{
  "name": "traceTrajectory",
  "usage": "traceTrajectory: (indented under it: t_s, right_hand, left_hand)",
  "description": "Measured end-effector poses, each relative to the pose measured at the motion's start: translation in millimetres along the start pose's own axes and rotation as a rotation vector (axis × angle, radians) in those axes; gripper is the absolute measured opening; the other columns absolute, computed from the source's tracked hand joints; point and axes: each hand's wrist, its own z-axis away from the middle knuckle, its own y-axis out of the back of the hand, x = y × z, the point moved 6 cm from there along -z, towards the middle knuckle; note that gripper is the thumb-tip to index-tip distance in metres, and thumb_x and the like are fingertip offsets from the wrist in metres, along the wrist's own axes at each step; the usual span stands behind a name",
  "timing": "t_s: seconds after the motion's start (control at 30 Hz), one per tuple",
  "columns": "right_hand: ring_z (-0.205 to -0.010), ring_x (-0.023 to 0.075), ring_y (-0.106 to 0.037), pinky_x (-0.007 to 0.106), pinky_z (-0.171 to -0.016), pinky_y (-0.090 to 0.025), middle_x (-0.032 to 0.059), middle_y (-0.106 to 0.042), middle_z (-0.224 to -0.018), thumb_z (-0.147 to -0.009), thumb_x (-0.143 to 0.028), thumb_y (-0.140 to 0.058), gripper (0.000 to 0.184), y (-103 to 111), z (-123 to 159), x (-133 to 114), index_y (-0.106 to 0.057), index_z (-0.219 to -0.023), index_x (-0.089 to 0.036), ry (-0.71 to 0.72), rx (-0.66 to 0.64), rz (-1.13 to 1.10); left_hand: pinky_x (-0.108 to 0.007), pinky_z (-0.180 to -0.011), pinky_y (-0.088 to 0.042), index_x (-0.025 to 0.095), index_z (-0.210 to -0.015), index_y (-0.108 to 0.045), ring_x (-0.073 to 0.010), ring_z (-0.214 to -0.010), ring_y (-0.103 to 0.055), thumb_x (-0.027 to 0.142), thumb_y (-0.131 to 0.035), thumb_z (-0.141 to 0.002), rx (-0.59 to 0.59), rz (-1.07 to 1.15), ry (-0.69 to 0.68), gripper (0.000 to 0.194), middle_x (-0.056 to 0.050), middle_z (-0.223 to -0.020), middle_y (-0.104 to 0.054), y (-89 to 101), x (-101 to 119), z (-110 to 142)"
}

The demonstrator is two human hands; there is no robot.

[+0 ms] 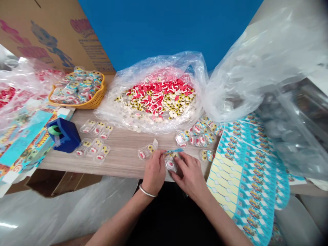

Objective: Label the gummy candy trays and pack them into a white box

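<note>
Near the table's front edge, my left hand (155,171) and my right hand (190,173) grip one small clear plastic candy pack (171,163) between them. Its upper end carries a blue label strip, which my left fingertips pinch; my right thumb and fingers press its right side. Red, white and yellow candies show inside the pack. Just left of my left hand lies another clear candy pack (146,152) with a whitish tab sticking up. To the right of my right hand, a blue-labelled pack (207,155) rests on the table. Fingers partly hide the held pack.
A large plastic bag of loose candies (161,99) lies open behind. Left are several unlabelled packs (95,145), a blue tape dispenser (64,135) and a yellow basket (96,99) of packs. Right are labelled packs (202,131), label sheets (246,171) and a plastic bag (241,68).
</note>
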Motion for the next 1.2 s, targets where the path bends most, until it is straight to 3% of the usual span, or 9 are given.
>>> traceTrajectory:
  t_s: [0.13, 0.43, 0.67, 0.8, 0.87, 0.97, 1.07, 1.2]
  right_hand:
    - [-0.118, 0.0315, -0.051, 0.048, -0.099, -0.039, 0.0187, -0.054, -0.132, -0.082, -0.030, -0.067, 0.040, -1, -4, -5, -0.061, -0.118, -0.015, 0.012, -0.001, -0.027]
    - [-0.121, 0.0311, -0.047, 0.048, -0.103, -0.036, 0.0136, -0.056, -0.133, -0.079, -0.020, -0.066, 0.032, -4, -18, -11, -0.064, -0.110, -0.018, 0.057, -0.097, -0.023]
    - [-0.124, 0.0313, -0.046, 0.049, -0.103, -0.037, 0.0139, -0.054, -0.137, -0.079, -0.023, -0.066, 0.036, -7, -14, -10, -0.062, -0.114, -0.018, 0.040, -0.070, -0.075]
    - [-0.123, 0.0308, -0.049, 0.049, -0.102, -0.039, 0.0134, -0.057, -0.133, -0.081, -0.026, -0.064, 0.031, 13, -11, -4, -0.062, -0.111, -0.019, 0.010, 0.017, -0.152]
    - [-0.118, 0.0281, -0.053, 0.048, -0.101, -0.041, 0.0123, -0.061, -0.125, -0.087, -0.023, -0.057, 0.022, 32, -7, 6, -0.062, -0.108, -0.021, -0.082, 0.133, -0.210]
    - [-0.121, 0.0270, -0.052, 0.047, -0.104, -0.040, 0.0120, -0.059, -0.128, -0.091, -0.026, -0.054, 0.028, 52, -1, 14, -0.058, -0.118, -0.021, -0.180, 0.230, -0.297]
    - [-0.116, 0.0254, -0.055, 0.041, -0.100, -0.044, 0.0091, -0.061, -0.124, -0.090, -0.029, -0.058, 0.031, 45, 1, 7, -0.059, -0.121, -0.023, -0.164, 0.092, -0.432]
    - [-0.082, 0.0185, -0.061, 0.030, -0.075, -0.048, 0.0024, -0.066, -0.087, -0.092, -0.026, -0.052, 0.015, 17, 4, 5, -0.067, -0.091, -0.023, -0.316, -0.043, -0.682]
  left_hand:
    - [-0.032, -0.074, -0.050, 0.019, -0.098, -0.059, -0.0189, -0.079, -0.065, 0.022, -0.043, -0.095, -0.033, 0.056, 0.116, 0.017, -0.004, -0.086, -0.069, -0.7, -11, 1]
    - [-0.032, -0.075, -0.049, 0.020, -0.097, -0.058, -0.0182, -0.078, -0.065, 0.024, -0.043, -0.096, -0.032, 0.109, 0.169, 0.016, -0.003, -0.085, -0.069, -3.0, -18, -2]
    - [-0.035, -0.086, -0.048, 0.019, -0.102, -0.059, -0.0188, -0.092, -0.062, 0.022, -0.046, -0.094, 0.031, 0.108, 0.078, 0.015, -0.006, -0.100, -0.068, 6.7, -11, 2]
    - [-0.036, -0.093, -0.046, 0.020, -0.095, -0.059, -0.0193, -0.104, -0.059, 0.020, -0.045, -0.095, -0.009, 0.107, 0.002, 0.014, -0.008, -0.111, -0.064, 17.0, -5, -1]
    - [-0.036, -0.093, -0.046, 0.020, -0.092, -0.059, -0.0195, -0.104, -0.058, 0.020, -0.046, -0.095, -0.063, 0.073, -0.038, 0.014, -0.008, -0.110, -0.063, 23.8, 2, -3]
    - [-0.032, -0.086, -0.047, 0.020, -0.085, -0.059, -0.0182, -0.094, -0.058, 0.022, -0.048, -0.095, -0.264, 0.021, -0.116, 0.015, -0.007, -0.101, -0.062, 27.0, 20, -4]
    - [-0.029, -0.077, -0.046, 0.020, -0.080, -0.059, -0.0170, -0.082, -0.059, 0.022, -0.047, -0.095, -0.452, -0.052, -0.164, 0.020, -0.005, -0.089, -0.061, 25.2, 33, -1]
    - [-0.028, -0.071, -0.045, 0.021, -0.080, -0.063, -0.0180, -0.077, -0.062, 0.022, -0.050, -0.093, -0.546, -0.117, -0.144, 0.018, -0.003, -0.081, -0.066, 19.8, 28, -6]
